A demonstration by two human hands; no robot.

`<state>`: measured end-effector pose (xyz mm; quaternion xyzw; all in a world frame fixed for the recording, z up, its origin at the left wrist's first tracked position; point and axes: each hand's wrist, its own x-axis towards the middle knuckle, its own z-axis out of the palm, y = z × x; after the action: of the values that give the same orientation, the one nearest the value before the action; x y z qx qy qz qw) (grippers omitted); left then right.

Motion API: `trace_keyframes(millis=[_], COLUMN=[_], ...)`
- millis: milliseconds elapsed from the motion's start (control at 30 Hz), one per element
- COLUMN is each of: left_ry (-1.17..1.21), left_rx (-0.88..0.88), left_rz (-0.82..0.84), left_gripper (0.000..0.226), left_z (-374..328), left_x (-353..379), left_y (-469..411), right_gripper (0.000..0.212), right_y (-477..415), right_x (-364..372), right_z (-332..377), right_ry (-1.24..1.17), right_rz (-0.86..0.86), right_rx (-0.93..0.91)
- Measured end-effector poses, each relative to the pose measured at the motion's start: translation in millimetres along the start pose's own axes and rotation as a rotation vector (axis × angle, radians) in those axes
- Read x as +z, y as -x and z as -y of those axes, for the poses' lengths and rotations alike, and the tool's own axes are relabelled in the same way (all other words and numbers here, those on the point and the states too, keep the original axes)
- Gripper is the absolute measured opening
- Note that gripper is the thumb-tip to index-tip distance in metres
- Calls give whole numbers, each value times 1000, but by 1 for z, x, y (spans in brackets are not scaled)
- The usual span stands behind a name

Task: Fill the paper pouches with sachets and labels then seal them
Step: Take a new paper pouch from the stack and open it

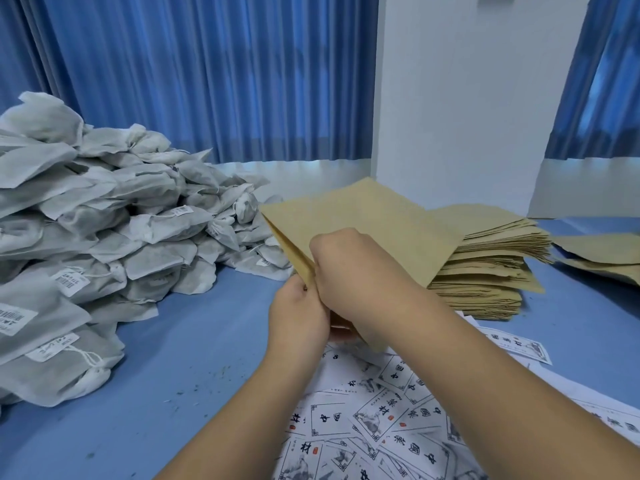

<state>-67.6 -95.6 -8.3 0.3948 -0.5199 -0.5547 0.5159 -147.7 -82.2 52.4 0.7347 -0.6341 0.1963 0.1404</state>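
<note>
A brown paper pouch (367, 220) is held up above the blue table, tilted with its far end toward the wall. My right hand (349, 268) grips its near edge from the right. My left hand (298, 313) pinches the same edge from the left, and the two hands touch. A large heap of white sachets (104, 230) with small tags lies on the left. Printed white labels (381, 410) are spread below my forearms. A stack of flat brown pouches (491, 271) stands to the right, behind the held pouch.
The blue table (180, 358) shows bare surface between the sachets and the labels, with small dark crumbs on it. More brown pouches (602, 254) lie at the far right. Blue curtains (207, 74) and a white wall (467, 98) close off the back.
</note>
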Motion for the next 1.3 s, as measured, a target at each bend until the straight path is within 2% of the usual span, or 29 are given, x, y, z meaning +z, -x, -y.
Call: trace_keyframes(millis=[233, 367, 433, 567, 667, 700, 800, 833, 967, 1100, 1167, 1300], left_ry=[-99, -217, -233, -92, -70, -84, -64, -44, -4, -25, -14, -39], left_rx=[24, 26, 34, -69, -72, -56, 0, 10, 6, 12, 26, 37], left_rz=[-56, -191, -170, -56, -17, -2, 16, 7, -49, -127, -153, -96], left_gripper=[20, 22, 24, 12, 2, 9, 39, 41, 27, 14, 18, 21], left_z=[5, 8, 5, -4, -12, -14, -16, -15, -15, -12, -13, -17], left_x=[1, -5, -9, -15, -19, -19, -19, -19, -17, -15, -17, -19], left_y=[-4, -12, -13, -11, -13, -13, -14, -14, -14, -13, -13, -13], right_gripper=[30, 17, 10, 6, 10, 15, 26, 29, 30, 22, 10, 10], right_y=[1, 1, 1, 4, 6, 8, 12, 13, 16, 19, 19, 17], right_x=[-6, -11, -14, -18, -20, -20, -19, -18, -20, -26, -27, -32], right_z=[-4, -10, -8, -1, 8, 12, 23, 25, 28, 33, 34, 33], right_ry=[-24, -98, -92, -10, 50, 65, 90, 103, 142, 184, 173, 155], right_rz=[61, 15, 15, 52, 31, 23, 48, 90, 223, 328, 285, 65], right_rx=[20, 47, 20, -46, -80, -73, 27, 81, 229, 262, 258, 233])
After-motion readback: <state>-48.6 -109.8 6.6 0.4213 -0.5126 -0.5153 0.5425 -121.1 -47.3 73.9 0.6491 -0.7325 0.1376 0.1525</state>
